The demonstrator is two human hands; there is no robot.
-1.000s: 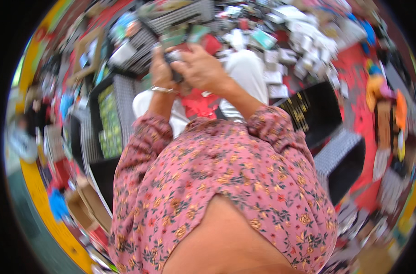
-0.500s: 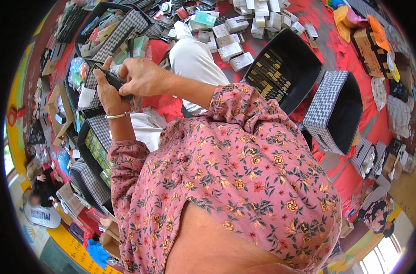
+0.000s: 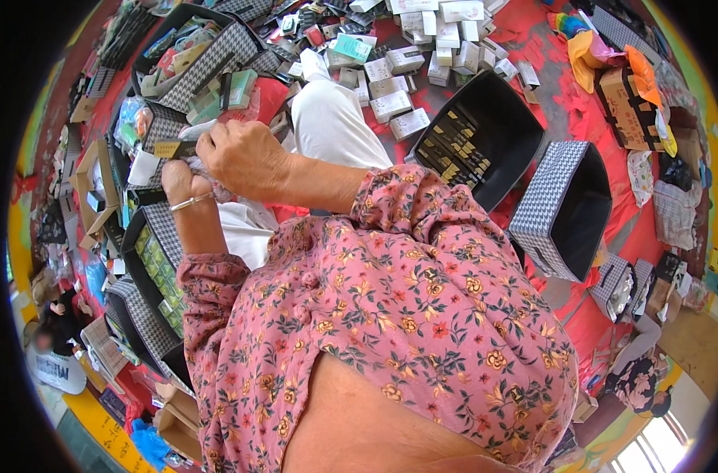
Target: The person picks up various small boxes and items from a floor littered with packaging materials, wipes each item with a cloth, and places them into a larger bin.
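My right hand (image 3: 244, 160) pinches the end of a black-and-gold box (image 3: 172, 148), held off the red floor covering (image 3: 554, 83) and jutting leftward just above my left hand (image 3: 184, 182). Half a second ago my left fingers stretched upward; now they are bent, their grip impossible to tell, so the box's hold appears to rest with my right. Similar boxes (image 3: 456, 147) fill part of a black bin (image 3: 505, 118).

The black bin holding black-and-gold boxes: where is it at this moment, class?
In the head view, the black bin is right of centre, between the white boxes and the houndstooth bin.
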